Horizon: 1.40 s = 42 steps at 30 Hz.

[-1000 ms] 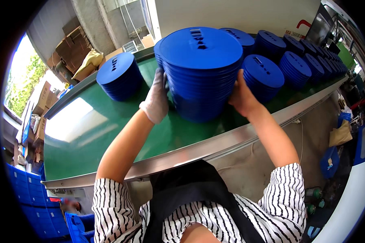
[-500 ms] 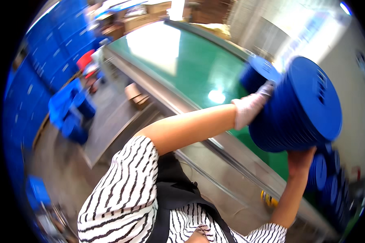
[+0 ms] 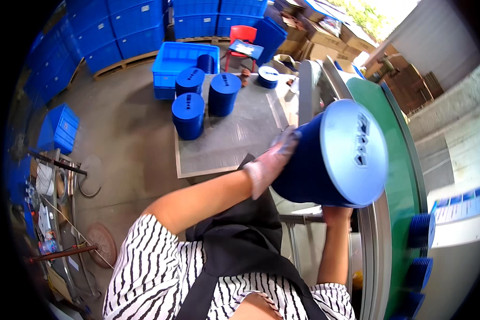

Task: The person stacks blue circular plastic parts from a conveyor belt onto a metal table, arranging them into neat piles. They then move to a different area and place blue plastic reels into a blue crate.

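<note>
From where I stand, the person has a thick, round stack of blue, plastic-looking discs (image 3: 341, 160) held up in front of the body, a little to the right, against the near side of the long green conveyor belt (image 3: 401, 176). The left hand (image 3: 273, 161), in a pale, thin glove, grips the stack's left side with its fingers pressed flat along the curve. The bare right hand (image 3: 337, 213) grips low on the side nearest the body; its fingers are hidden, so I can't tell how firmly they close. My worry is slippage: the sides look smooth, and if either palm eased or the stack tipped further, discs could slide over one another and spill. The bulk also hides part of the straight silver metal rail (image 3: 376, 256), so a low swing might catch the base there. Carried carelessly leftward, it could knock the blue round stacks (image 3: 222, 101) on the flat grey table (image 3: 234, 149). The top disc faces upward and leans toward the person's right, its row of dark cut-outs running roughly away from the body. The stack's axis slopes from that face down leftward; its true tilt I can't judge.
</note>
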Available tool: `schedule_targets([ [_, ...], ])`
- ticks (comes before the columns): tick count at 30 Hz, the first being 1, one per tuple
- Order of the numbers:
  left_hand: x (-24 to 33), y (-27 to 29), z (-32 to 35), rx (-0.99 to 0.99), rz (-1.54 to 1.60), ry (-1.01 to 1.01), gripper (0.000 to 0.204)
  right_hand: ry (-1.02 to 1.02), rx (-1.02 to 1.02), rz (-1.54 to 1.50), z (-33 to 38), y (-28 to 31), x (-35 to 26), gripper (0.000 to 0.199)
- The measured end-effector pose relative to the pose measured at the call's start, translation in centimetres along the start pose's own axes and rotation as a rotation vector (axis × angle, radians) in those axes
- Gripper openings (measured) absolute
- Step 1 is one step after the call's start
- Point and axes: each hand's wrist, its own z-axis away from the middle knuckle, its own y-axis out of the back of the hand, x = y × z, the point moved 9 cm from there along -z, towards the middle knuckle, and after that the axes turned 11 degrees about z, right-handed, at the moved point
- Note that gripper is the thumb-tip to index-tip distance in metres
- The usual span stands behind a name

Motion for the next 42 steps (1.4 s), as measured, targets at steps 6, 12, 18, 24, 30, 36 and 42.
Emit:
schedule_targets([
  [6, 10.8, 9.6, 3.8, 0.331, -0.079, -0.203, 0.060, -0.238, -0.269, 0.023, -14.0, -8.7, 13.9, 0.043],
  [12, 5.7, 32.1, 7.2, 0.826, 0.048, -0.334, 0.060, -0.601, -0.187, 0.111, -26.5, -7.9, 30.5, 0.040],
  [18, 2.6, 45.7, 3.6, 0.765, 0.082, -0.409, 0.038, -0.723, -0.478, 0.167, -38.6, -8.8, 43.1, 0.055],
  [24, 1.0, 54.5, 2.6, 0.911, -0.027, -0.444, 0.038, -0.698, -0.621, 0.175, -47.6, -10.6, 52.3, 0.056],
  [30, 0.7, 59.2, 5.8, 1.055, -1.384, 0.170, 0.040, -0.737, -0.668, 0.151, -49.1, -11.9, 55.5, 0.059],
  [36, 2.0, 56.6, 9.0, 1.461, -0.473, -0.131, 0.053, -0.661, -0.322, 0.445, -46.8, -4.9, 51.4, 0.066],
  [42, -3.4, 49.4, 18.1, 1.567, -0.107, -0.150, 0.069, -0.727, -0.187, 0.587, -30.9, 8.6, 40.5, 0.063],
])
